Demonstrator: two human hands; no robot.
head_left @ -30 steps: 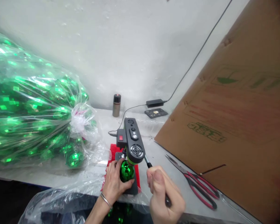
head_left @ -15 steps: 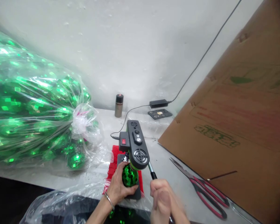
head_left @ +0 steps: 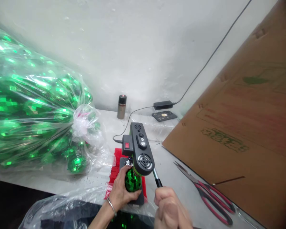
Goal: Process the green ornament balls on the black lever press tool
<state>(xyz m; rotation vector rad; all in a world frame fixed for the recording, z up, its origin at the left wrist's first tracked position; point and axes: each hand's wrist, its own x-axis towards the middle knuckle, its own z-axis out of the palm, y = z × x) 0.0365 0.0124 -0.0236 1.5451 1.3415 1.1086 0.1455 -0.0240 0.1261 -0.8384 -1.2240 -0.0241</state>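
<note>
Pinching ball [head_left: 132,182] with curled left hand [head_left: 119,190], just below machine [head_left: 142,148], over red cloth [head_left: 114,171]. Clasping lever [head_left: 158,182] in clenched right hand [head_left: 169,206], to the left of scissors [head_left: 200,187].

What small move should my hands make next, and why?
Perhaps nudge the silver metal lever slightly: your right hand grips it, while your left hand holds the shiny green faceted ball, its top partly hidden by the black oblong machine head.
</note>
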